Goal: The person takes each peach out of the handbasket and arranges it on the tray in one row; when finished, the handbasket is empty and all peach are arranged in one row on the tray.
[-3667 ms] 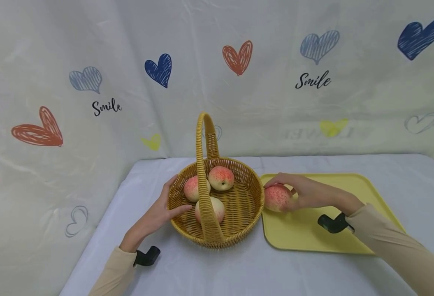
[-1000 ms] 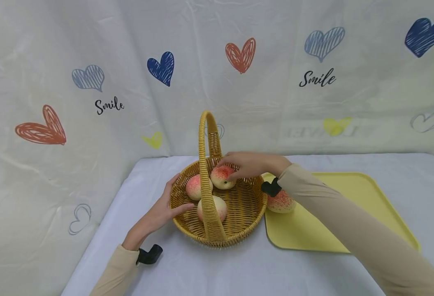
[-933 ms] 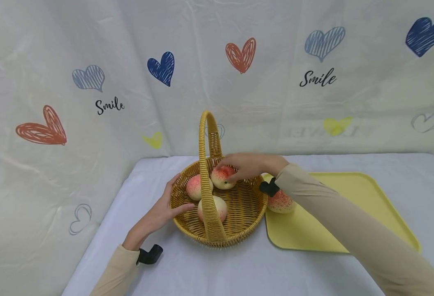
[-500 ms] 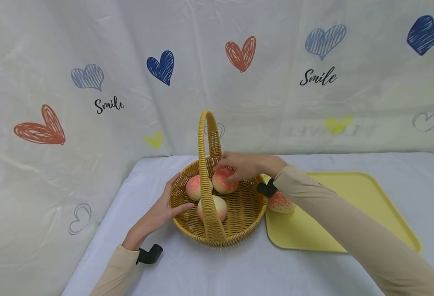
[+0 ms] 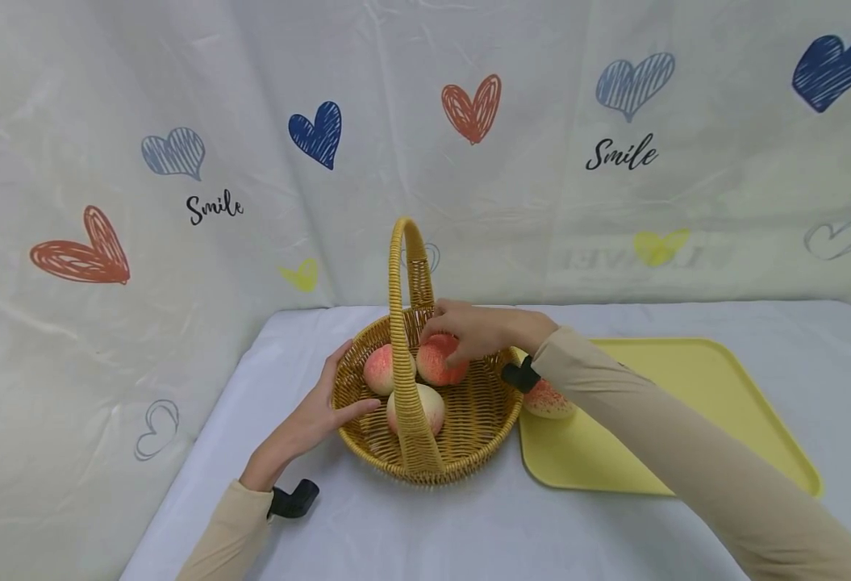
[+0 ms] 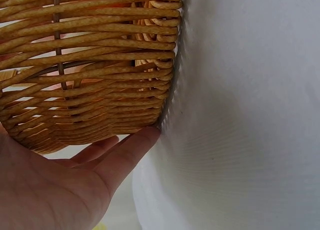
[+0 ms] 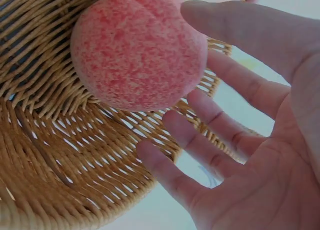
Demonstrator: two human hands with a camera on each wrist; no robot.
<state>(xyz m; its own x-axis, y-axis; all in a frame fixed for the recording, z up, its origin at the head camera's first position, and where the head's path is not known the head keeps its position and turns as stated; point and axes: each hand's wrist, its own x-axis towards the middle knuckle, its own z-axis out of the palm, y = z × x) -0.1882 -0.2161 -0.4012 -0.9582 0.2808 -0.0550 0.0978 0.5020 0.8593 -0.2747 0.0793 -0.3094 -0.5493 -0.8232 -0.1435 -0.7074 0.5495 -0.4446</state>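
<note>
My left hand (image 5: 314, 415) holds the left side of a round wicker basket (image 5: 479, 403) with a tall handle. Its thumb lies over the rim, and its fingers run along the outside wall (image 6: 95, 100). Inside the basket, my right hand (image 5: 472, 329) pinches a pink-red peach (image 5: 440, 363) near the back wall. In the right wrist view, thumb and index finger meet this peach (image 7: 140, 55), while the other fingers spread below it. Another peach (image 5: 377, 369) sits at the left, and a paler peach (image 5: 431, 406) lies nearer the front, partly behind the handle.
A yellow tray (image 5: 730, 395) lies right of the basket. On its left edge, against the basket, rests one more peach (image 5: 547, 401), partly covered by the right wrist's black camera mount (image 5: 521, 374). A white cloth (image 5: 469, 532) covers the table; a heart-printed sheet (image 5: 527, 202) hangs behind.
My right hand has left the peach on the tray and reached into the basket. The peach there has turned, its stem end now out of sight, and shifted slightly forward. My left hand stays put.
</note>
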